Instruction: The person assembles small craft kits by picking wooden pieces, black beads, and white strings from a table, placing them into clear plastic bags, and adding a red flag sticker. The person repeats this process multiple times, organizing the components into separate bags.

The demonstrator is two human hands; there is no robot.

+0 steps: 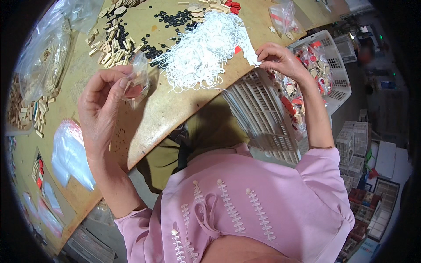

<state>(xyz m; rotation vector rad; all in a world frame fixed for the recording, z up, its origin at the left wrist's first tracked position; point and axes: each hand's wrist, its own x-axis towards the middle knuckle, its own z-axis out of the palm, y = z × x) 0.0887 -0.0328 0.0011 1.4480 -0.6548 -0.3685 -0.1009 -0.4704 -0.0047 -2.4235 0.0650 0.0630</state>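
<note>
My left hand (103, 94) is closed around the top of a small clear plastic bag (139, 81) with pale wooden and reddish pieces inside. The bag hangs just over the table near its front edge. With thumb and fingers pinched together, my right hand (280, 61) is at the end of some white strips (248, 49) by the table edge; whether they are paper or plastic I cannot tell. Between the hands lies a big tangled heap of white string (204, 52). Beyond my left hand are small wooden blocks (115, 55) and black rings (173, 19).
On the left lie a stack of empty clear bags (70, 151), a tub of wooden pieces (19, 109) and large plastic bags (46, 57). A white basket (340, 65) of filled bags stands at the right, beside the table edge. Wooden discs (120, 9) sit at the back.
</note>
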